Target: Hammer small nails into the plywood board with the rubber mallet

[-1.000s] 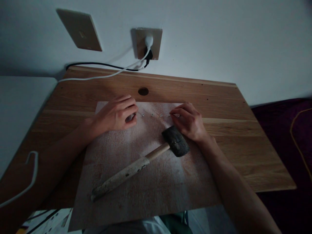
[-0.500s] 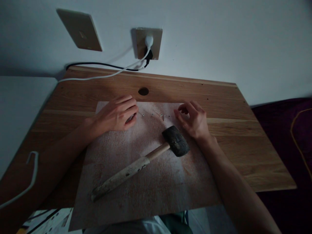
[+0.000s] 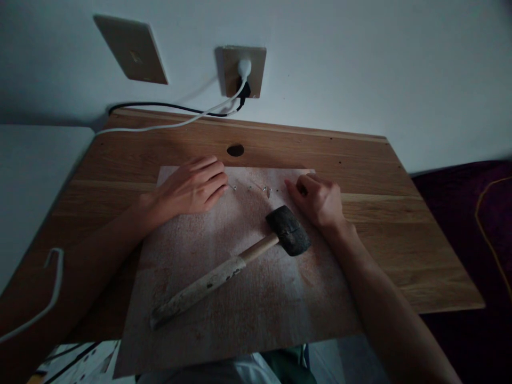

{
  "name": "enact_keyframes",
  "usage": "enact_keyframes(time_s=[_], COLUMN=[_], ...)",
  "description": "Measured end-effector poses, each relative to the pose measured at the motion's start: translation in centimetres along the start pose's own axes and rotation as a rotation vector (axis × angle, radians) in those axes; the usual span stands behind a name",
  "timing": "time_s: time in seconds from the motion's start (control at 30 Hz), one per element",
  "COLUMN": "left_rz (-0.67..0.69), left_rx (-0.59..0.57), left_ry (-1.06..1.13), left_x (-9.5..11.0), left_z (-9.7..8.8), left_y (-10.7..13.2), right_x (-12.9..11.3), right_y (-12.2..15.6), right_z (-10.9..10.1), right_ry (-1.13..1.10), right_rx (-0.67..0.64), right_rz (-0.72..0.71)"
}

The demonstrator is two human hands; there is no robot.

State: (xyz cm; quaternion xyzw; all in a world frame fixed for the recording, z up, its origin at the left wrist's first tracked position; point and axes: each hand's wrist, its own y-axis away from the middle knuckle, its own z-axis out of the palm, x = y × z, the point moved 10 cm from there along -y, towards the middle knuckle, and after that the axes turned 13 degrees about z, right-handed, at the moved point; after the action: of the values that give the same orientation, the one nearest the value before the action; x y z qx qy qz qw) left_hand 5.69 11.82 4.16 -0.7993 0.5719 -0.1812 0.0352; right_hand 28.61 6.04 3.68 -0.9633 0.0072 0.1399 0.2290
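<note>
A rubber mallet (image 3: 288, 231) with a black head and a worn wooden handle lies slantwise on a thin board (image 3: 224, 330) with a mottled reddish-grey surface. Several small metal pieces (image 3: 269, 192), perhaps screws or nails, sit in a row near the board's far edge. My left hand (image 3: 200, 185) rests at the left end of that row, palm down, its fingers bent and together, with nothing visible in them. At the right end, my right hand (image 3: 318, 198) is curled into a loose fist beside the mallet head; no object shows in it.
The wooden desk (image 3: 384, 234) under the board has a round cable hole (image 3: 236, 150). Behind it a wall socket (image 3: 256, 58) holds a white and a black plug, with cables running left. A blank wall plate (image 3: 140, 53) is at upper left. A white hook-shaped piece (image 3: 58, 282) shows at lower left.
My right hand's fingers have curled in tighter, into a loose fist. The left hand's fingers have closed together slightly. The mallet and the small metal pieces stay in place.
</note>
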Motion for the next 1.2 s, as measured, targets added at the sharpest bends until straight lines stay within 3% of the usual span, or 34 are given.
enact_keyframes(time_s=[0.23,0.47,0.6,0.8,1.03,1.2], left_rz=[-0.005,0.097,0.134,0.247,0.24,0.275], left_rx=[-0.013,-0.062,-0.064,0.047,0.119,0.166], left_ry=[-0.031,-0.246,-0.309,-0.435,-0.358,-0.429], left_x=[0.1,1.0,1.1,1.9,1.5,1.8], left_z=[0.0,0.3,0.4,-0.3,-0.5,-0.8], left_y=[-0.2,-0.3,-0.2,0.1,0.3,0.5], right_x=[-0.7,-3.0,-2.6,-2.3,-2.6,-3.0], right_y=[-0.2,0.2,0.2,0.2,0.4,0.4], right_z=[-1.3,-0.6,-0.2,-0.3,-0.1,-0.8], right_ry=[-0.128,-0.296,-0.305,-0.29,-0.313,-0.347], right_rx=[0.022,-0.148,-0.169,-0.165,-0.205,-0.15], right_rz=[-0.02,-0.174,-0.143,-0.131,-0.137,-0.174])
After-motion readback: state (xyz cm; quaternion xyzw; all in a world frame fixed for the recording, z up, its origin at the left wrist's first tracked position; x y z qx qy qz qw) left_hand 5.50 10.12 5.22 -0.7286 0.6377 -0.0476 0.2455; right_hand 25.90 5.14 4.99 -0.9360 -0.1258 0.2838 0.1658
